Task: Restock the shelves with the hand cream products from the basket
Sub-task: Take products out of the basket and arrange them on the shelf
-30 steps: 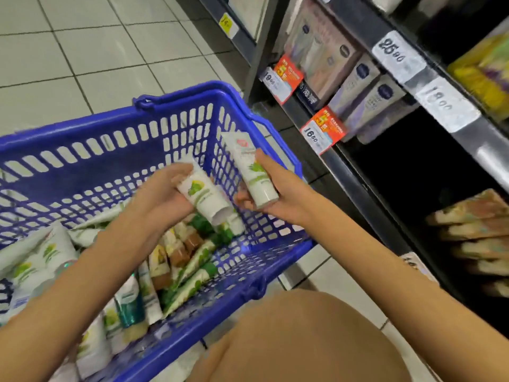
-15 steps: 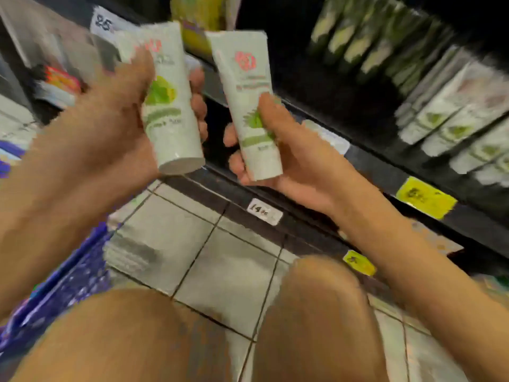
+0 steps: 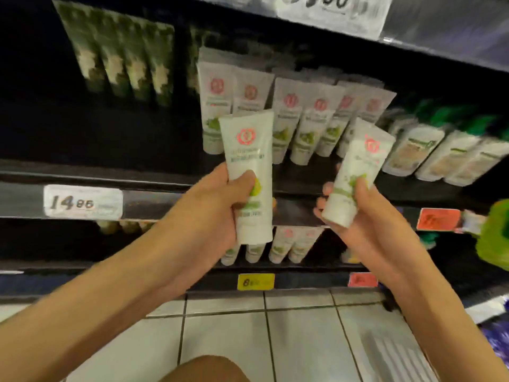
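One white hand cream tube (image 3: 249, 172) stands upright at mid-frame, its lower half gripped by the left hand (image 3: 212, 213). A second tube (image 3: 355, 172), tilted right, is gripped likewise by the right hand (image 3: 369, 227). Both are held before the shelf (image 3: 154, 188), just below a row of matching tubes (image 3: 297, 117) at upper centre.

Dark shelf (image 3: 154, 204) — white tubes (image 3: 311, 125) upright, price tag (image 3: 82, 202)

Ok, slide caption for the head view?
Left hand grips one hand cream tube, right hand another, facing matching shelved tubes.
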Motion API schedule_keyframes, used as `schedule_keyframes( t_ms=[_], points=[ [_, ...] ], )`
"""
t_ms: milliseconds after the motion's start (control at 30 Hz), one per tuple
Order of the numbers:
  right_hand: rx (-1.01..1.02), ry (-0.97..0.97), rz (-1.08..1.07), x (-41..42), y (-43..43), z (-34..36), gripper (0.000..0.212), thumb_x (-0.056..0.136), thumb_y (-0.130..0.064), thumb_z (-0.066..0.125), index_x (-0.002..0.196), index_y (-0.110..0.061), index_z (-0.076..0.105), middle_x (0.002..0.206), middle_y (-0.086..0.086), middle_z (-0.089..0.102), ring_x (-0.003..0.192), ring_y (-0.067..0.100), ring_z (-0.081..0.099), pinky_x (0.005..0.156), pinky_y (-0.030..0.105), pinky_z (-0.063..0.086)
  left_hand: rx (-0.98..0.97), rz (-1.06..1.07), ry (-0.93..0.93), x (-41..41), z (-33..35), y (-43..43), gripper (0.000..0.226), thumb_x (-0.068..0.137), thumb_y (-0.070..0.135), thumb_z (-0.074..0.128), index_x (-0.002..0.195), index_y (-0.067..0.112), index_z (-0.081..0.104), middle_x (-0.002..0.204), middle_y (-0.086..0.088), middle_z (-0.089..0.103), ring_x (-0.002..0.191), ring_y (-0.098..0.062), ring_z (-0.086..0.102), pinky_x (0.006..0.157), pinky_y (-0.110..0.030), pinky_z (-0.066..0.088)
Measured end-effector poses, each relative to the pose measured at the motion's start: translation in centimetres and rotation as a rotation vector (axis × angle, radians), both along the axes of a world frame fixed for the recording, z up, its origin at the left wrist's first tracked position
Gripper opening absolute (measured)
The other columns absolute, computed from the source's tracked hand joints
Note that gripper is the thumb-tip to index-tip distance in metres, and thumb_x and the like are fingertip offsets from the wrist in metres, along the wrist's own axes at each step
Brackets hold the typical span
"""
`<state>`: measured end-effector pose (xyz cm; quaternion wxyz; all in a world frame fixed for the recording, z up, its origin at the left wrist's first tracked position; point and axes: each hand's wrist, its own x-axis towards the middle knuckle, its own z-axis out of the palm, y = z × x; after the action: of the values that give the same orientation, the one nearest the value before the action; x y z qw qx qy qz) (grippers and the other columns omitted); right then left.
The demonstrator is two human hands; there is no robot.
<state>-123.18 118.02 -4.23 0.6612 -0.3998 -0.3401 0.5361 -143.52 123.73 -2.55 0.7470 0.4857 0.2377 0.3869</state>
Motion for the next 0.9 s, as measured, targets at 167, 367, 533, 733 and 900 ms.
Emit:
schedule_keyframes(
  t_ms=[167,367,533,733,900],
  points=[
    [0.005,-0.194,-0.229,5.4,3.5,0.7,0.03,0.086,0.003,0.049,0.107,-0.018,0.052,0.095,-0.002,0.066,0.089,0.009,0.064,0.085,0.027,0.054,0.049,0.129,0.151,2.8,0.0,1.1,0.039,0.087,0.003,0.049,0.12,0.023,0.051,0.11,0.001,0.067,0.102,-0.012,0.064,0.088,-0.036,0.052],
    [-0.006,-0.72,-0.307,7.4,6.8,0.4,0.044,0.082,-0.006,0.064,0.122,-0.018,0.05,0.116,-0.003,0.061,0.107,0.008,0.058,0.091,0.021,0.048,0.249,0.191,0.226,4.2,-0.1,2.6,0.034,0.083,0.005,0.057,0.109,0.026,0.057,0.114,0.009,0.066,0.106,-0.004,0.062,0.086,-0.023,0.053],
    [-0.04,-0.989,-0.345,8.1,7.8,-0.1,0.045,0.082,-0.013,0.066,0.125,-0.011,0.052,0.119,0.002,0.061,0.106,0.013,0.057,0.087,0.017,0.044,0.314,0.202,0.211,4.8,-0.9,3.0,0.042,0.08,0.005,0.059,0.106,0.037,0.054,0.112,0.019,0.065,0.108,0.001,0.06,0.091,-0.027,0.049],
    [-0.059,-1.062,-0.418,8.1,9.1,-0.1,0.042,0.079,-0.017,0.07,0.119,-0.01,0.057,0.106,-0.005,0.06,0.093,0.006,0.054,0.069,0.003,0.04,0.28,0.212,0.186,4.7,-1.8,3.1,0.057,0.065,0.023,0.062,0.121,0.03,0.052,0.117,0.015,0.065,0.108,-0.001,0.06,0.089,-0.022,0.052],
    [-0.048,-1.053,-0.42,8.1,9.7,-0.4,0.039,0.079,-0.016,0.07,0.116,-0.009,0.059,0.1,-0.007,0.057,0.089,0.007,0.055,0.063,-0.005,0.038,0.289,0.239,0.198,4.8,-1.8,3.0,0.055,0.063,0.025,0.063,0.117,0.029,0.054,0.113,0.011,0.066,0.107,-0.003,0.061,0.091,-0.028,0.048]
  ],
)
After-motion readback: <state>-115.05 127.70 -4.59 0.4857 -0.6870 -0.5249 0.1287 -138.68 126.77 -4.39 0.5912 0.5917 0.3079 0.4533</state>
